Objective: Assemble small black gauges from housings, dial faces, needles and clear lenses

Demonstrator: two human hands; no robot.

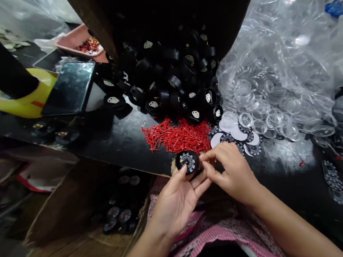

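My left hand (178, 197) is closed around a small round black gauge (188, 162), its printed dial face turned up toward me. Close beside the gauge's right edge, my right hand (233, 171) has thumb and forefinger pinched together; whatever is between them is too small to make out. Just beyond the hands lies a pile of red pointer needles (178, 136). Printed dial discs (236, 136), some showing white backs, are scattered to the right of the needles. Behind them black gauge housings (167, 84) spill from a dark container.
Clear plastic lenses (264, 110) spill from a plastic bag (284, 31) at right. At left are a yellow tape roll (21, 95), a phone-like dark slab (69, 88) and a pink tray (73, 40). Below left, a cardboard box (67, 213) holds several gauges.
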